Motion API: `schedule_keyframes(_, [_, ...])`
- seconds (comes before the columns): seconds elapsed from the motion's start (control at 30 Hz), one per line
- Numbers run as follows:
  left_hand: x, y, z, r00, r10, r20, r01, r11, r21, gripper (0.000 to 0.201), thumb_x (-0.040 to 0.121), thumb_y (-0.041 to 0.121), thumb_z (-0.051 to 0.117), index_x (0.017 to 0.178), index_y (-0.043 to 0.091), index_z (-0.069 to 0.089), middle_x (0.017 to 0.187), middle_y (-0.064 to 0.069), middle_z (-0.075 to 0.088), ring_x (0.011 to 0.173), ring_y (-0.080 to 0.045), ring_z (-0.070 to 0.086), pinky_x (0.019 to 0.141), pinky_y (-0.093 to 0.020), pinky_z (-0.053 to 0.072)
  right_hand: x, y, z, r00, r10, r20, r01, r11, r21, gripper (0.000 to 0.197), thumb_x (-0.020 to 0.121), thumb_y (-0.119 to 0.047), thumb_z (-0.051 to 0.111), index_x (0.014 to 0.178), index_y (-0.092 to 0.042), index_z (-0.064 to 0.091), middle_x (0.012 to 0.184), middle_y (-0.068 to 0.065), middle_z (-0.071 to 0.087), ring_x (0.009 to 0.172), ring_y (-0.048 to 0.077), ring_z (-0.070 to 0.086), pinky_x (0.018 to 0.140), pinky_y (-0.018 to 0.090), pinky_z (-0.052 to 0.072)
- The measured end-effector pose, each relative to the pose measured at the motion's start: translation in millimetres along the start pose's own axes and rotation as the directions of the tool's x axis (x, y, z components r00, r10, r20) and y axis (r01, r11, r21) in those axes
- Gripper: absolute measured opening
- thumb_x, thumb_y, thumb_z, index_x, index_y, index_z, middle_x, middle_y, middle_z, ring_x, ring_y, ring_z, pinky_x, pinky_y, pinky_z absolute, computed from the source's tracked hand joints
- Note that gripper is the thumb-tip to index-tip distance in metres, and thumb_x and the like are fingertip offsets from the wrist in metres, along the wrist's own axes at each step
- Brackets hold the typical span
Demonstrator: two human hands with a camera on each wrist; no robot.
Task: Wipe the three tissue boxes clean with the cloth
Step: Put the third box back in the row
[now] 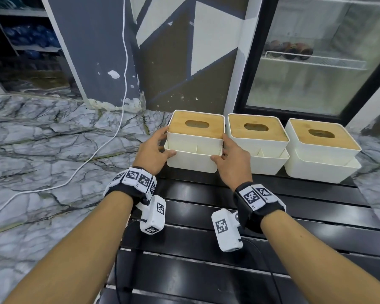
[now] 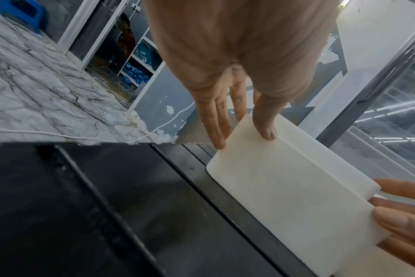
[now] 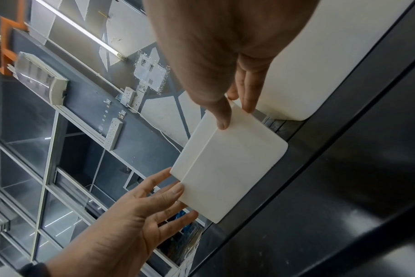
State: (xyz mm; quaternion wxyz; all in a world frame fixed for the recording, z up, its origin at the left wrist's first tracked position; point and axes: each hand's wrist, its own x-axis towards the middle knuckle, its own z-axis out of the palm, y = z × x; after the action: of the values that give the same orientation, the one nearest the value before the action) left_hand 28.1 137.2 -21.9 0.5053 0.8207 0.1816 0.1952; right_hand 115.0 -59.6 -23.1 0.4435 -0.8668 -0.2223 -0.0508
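Left hand (image 2: pixel 237 56) reaches down from top of frame. Fingers (image 2: pixel 216 121) straight, tips against the left end of a white tissue box (image 2: pixel 292 196); thumb (image 2: pixel 265 121) flat on the box's near face, close to the upper corner. Right hand (image 2: pixel 400 219) enters at lower right, fingertips touching the box's opposite end. Box stands on a black slatted tabletop (image 2: pixel 107 206). Behind: grey-veined marble floor (image 2: pixel 36 90) with a white cable (image 2: pixel 59 134) lying across it; glass door (image 2: pixel 391 116) at right.

left box (image 1: pixel 191 163) | middle box (image 1: pixel 266 165) | right box (image 1: pixel 316 170) — white, wooden slotted lids, upright, one row
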Motion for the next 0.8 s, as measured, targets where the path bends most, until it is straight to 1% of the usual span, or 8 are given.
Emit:
schedule_keyframes(0.07, [1.7,0.1,0.3,1.000,0.003,0.000,-0.003,1.000,0.018,0.072,0.087,0.002,0.072,0.148,0.027,0.042,0.132,0.007,0.056,0.112,-0.018,0.059,0.098,-0.034,0.049,2.5,1.3,1.7,1.000,-0.012,0.000,0.012,0.999,-0.050,0.058,0.084,-0.016,0.067,0.137,-0.022,0.046,0.102,0.005,0.069,0.093,0.022,0.064,0.092,0.027,0.046])
schedule_keyframes(0.1, [2.4,0.6,0.7,1.000,0.005,0.002,-0.005,1.000,0.026,0.072,0.088,0.003,0.072,0.148,0.027,0.042,0.131,0.008,0.056,0.110,-0.018,0.059,0.097,-0.034,0.049,3.7,1.4,2.7,1.000,-0.010,0.000,0.010,0.998,-0.065,0.057,0.085,-0.016,0.066,0.138,-0.021,0.044,0.105,0.005,0.068,0.095,0.023,0.063,0.093,0.028,0.046])
schedule_keyframes(0.2, [6.1,0.4,1.3,1.000,0.003,0.004,-0.003,1.000,0.021,0.072,0.087,0.004,0.073,0.148,0.028,0.042,0.138,0.002,0.057,0.110,-0.022,0.061,0.100,-0.042,0.051,8.0,2.3,6.0,1.000,0.013,0.006,-0.013,0.996,-0.087,0.058,0.087,-0.016,0.064,0.140,-0.020,0.040,0.115,0.008,0.065,0.105,0.026,0.060,0.097,0.030,0.044])
schedule_keyframes(0.4, [13.0,0.0,2.1,1.000,0.002,0.009,-0.002,1.000,0.018,0.074,0.087,0.004,0.073,0.148,0.031,0.041,0.141,0.000,0.056,0.111,-0.024,0.063,0.099,-0.045,0.052,12.7,-1.5,7.8,0.999,0.031,0.015,-0.030,0.995,-0.097,0.060,0.088,-0.013,0.063,0.142,-0.020,0.038,0.114,0.011,0.064,0.105,0.028,0.059,0.098,0.032,0.045])
schedule_keyframes(0.47, [14.1,-0.7,2.1,1.000,0.000,0.002,0.000,1.000,0.026,0.073,0.087,0.004,0.073,0.148,0.031,0.041,0.141,0.000,0.056,0.111,-0.023,0.063,0.098,-0.041,0.052,13.3,-3.6,7.2,1.000,0.022,0.007,-0.021,0.994,-0.105,0.059,0.088,-0.012,0.063,0.141,-0.019,0.039,0.116,0.010,0.063,0.108,0.028,0.058,0.100,0.033,0.044])
schedule_keyframes(0.6, [15.8,-2.5,1.9,1.000,0.011,-0.003,-0.011,0.999,0.040,0.074,0.088,0.006,0.073,0.149,0.032,0.040,0.140,0.002,0.056,0.107,-0.020,0.063,0.089,-0.032,0.050,14.1,-5.0,6.6,1.000,0.012,0.002,-0.012,0.994,-0.105,0.057,0.088,-0.011,0.064,0.139,-0.018,0.041,0.116,0.009,0.063,0.109,0.028,0.057,0.100,0.033,0.044])
schedule_keyframes(0.7, [16.7,-3.1,2.2,1.000,0.011,-0.005,-0.011,0.999,0.041,0.073,0.088,0.007,0.072,0.149,0.032,0.040,0.140,0.002,0.056,0.105,-0.020,0.062,0.089,-0.032,0.049,14.8,-6.2,6.6,1.000,0.006,0.001,-0.006,0.995,-0.097,0.055,0.087,-0.010,0.064,0.137,-0.018,0.043,0.112,0.009,0.064,0.106,0.028,0.058,0.100,0.035,0.046])
schedule_keyframes(0.8, [17.4,-2.6,2.6,1.000,0.005,-0.006,-0.005,0.999,0.039,0.073,0.088,0.007,0.072,0.149,0.032,0.040,0.139,0.002,0.056,0.106,-0.020,0.062,0.092,-0.033,0.049,16.0,-6.7,6.9,1.000,0.009,-0.008,-0.010,0.996,-0.086,0.055,0.087,-0.010,0.064,0.137,-0.017,0.044,0.116,0.008,0.063,0.109,0.027,0.057,0.100,0.033,0.044])
